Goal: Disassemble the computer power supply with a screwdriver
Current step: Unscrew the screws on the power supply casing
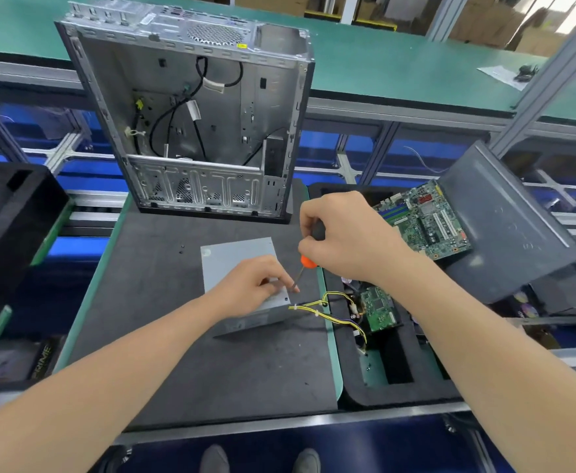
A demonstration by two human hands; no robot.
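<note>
While the left hand [249,285] presses the power supply [235,254], the right hand [348,240] fingers [310,215] clench the screwdriver [308,261], tip slanting down-left

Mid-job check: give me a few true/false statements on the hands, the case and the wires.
1. The right hand grips the screwdriver. True.
2. The left hand is clear of the power supply. False: it rests on its top.
3. The case lies flat. False: it stands upright behind the power supply.
4. Yellow wires leave the power supply toward the right. True.
</note>
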